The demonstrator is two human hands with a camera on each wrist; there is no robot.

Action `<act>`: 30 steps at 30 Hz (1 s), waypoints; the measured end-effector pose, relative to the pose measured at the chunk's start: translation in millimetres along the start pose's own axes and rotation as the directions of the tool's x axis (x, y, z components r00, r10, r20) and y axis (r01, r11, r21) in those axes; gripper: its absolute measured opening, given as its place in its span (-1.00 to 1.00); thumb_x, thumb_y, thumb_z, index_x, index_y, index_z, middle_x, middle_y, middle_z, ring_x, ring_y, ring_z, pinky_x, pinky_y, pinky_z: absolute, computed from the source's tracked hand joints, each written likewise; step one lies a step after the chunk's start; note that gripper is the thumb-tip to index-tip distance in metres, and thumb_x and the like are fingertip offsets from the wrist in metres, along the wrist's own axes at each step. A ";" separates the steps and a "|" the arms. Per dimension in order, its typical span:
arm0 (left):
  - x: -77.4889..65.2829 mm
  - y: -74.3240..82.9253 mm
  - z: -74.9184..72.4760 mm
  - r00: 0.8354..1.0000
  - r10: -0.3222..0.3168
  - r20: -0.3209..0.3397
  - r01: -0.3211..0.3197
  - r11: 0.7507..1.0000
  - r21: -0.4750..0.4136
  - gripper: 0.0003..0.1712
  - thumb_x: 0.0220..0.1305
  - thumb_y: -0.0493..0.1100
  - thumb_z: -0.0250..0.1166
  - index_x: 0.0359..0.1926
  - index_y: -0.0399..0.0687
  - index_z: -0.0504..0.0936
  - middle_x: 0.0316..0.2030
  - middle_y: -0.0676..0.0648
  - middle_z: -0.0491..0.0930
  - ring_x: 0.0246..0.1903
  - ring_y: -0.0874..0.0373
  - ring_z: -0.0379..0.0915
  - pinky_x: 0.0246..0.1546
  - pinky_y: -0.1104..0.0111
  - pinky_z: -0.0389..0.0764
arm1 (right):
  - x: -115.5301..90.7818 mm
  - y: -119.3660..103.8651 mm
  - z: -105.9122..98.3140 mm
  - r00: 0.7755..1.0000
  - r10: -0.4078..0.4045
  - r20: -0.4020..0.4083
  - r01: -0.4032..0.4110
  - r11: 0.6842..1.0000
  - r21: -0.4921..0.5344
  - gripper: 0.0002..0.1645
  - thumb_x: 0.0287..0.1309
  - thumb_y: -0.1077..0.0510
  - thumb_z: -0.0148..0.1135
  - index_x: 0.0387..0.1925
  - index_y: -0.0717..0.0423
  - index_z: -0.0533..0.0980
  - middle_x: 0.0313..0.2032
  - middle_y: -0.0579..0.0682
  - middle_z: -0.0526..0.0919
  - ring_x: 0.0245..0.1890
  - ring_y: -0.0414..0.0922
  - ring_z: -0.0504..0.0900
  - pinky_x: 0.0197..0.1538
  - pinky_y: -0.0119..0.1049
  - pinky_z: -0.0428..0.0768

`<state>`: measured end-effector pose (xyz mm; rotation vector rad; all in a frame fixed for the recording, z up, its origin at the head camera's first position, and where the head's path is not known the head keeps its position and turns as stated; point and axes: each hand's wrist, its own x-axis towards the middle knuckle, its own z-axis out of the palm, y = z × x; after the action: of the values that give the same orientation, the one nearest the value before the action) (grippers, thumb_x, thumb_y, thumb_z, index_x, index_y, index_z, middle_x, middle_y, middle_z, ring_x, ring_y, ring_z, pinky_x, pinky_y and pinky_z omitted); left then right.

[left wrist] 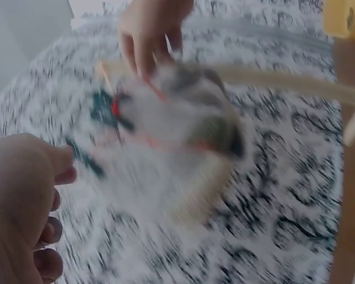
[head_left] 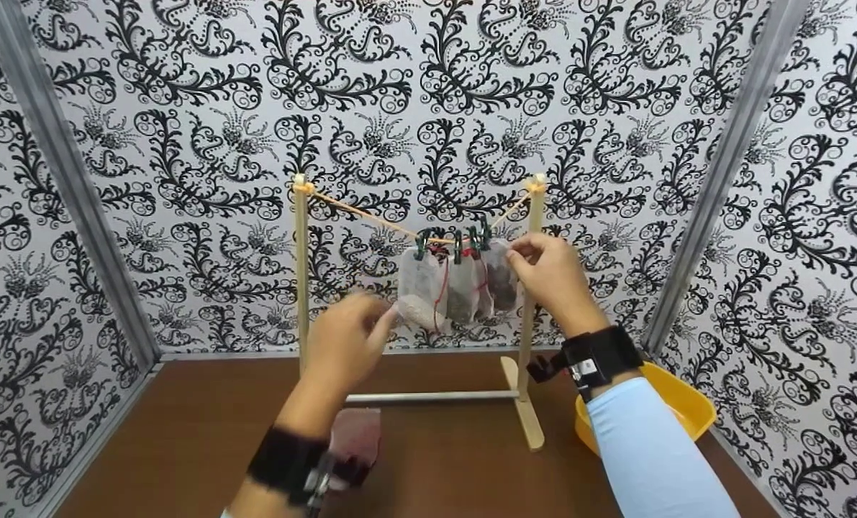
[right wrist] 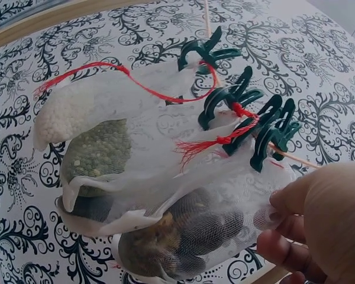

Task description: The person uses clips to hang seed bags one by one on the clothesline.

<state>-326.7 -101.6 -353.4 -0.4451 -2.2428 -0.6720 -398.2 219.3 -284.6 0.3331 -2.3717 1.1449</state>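
Observation:
Several white mesh bags hang on an orange cord [head_left: 360, 214], held by dark green clips [right wrist: 231, 97]. The leftmost mesh bag [right wrist: 68, 112] has white grains in its bottom. Beside it, another mesh bag [right wrist: 97, 154] contains small green grains. My right hand [head_left: 554, 273] pinches the side edge of the rightmost mesh bag [right wrist: 183, 236], which has dark and brown lumps inside. My left hand [head_left: 349, 334], blurred, is just left of the leftmost bag with fingers loosely bent and nothing in them. Red drawstrings [right wrist: 165, 97] dangle from the bags.
The cord spans two wooden posts [head_left: 302, 273] joined low down by a grey bar [head_left: 435, 396]. A pinkish pouch-like piece [head_left: 356, 432] lies on the brown table [head_left: 219, 417], partly behind my left wrist. To the right stands a yellow basin [head_left: 691, 403], partly behind my sleeve.

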 end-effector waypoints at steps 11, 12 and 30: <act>-102.6 -104.3 7.5 0.870 -0.460 0.180 0.451 0.888 0.088 -0.75 0.58 0.03 0.42 0.08 0.06 0.88 -0.17 -0.04 0.87 -0.14 -0.14 0.83 -0.10 -0.18 0.78 | -8.2 13.2 4.1 0.998 0.019 0.067 -0.020 1.000 0.011 -0.77 0.56 0.06 0.42 0.07 0.09 0.76 -0.05 0.07 0.86 -0.08 0.03 0.81 0.01 -0.12 0.91; -110.2 -113.2 8.0 0.847 -0.494 0.197 0.483 0.869 0.103 -0.74 0.58 0.01 0.41 0.08 0.03 0.88 -0.14 -0.07 0.88 -0.11 -0.19 0.83 -0.08 -0.21 0.77 | -9.3 15.5 2.4 0.997 0.020 0.072 -0.020 1.000 -0.001 -0.75 0.57 0.04 0.42 0.08 0.08 0.76 -0.04 0.07 0.85 -0.07 0.03 0.81 0.02 -0.11 0.90; -161.3 -153.1 23.4 0.713 -0.592 0.376 0.563 0.803 0.196 -0.72 0.39 -0.29 0.39 0.03 -0.08 0.92 0.11 -0.28 0.87 0.10 -0.41 0.81 0.11 -0.35 0.77 | -51.5 150.0 -72.7 0.856 0.340 0.390 -0.123 0.866 -0.485 -0.88 0.38 0.26 0.21 -0.23 0.25 0.63 -0.19 0.26 0.77 -0.38 -0.03 0.61 -0.29 -0.16 0.72</act>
<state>-308.5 -228.4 -536.7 0.2058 -2.8462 -0.8711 -393.2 369.8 -372.7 0.1636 -3.0865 0.6154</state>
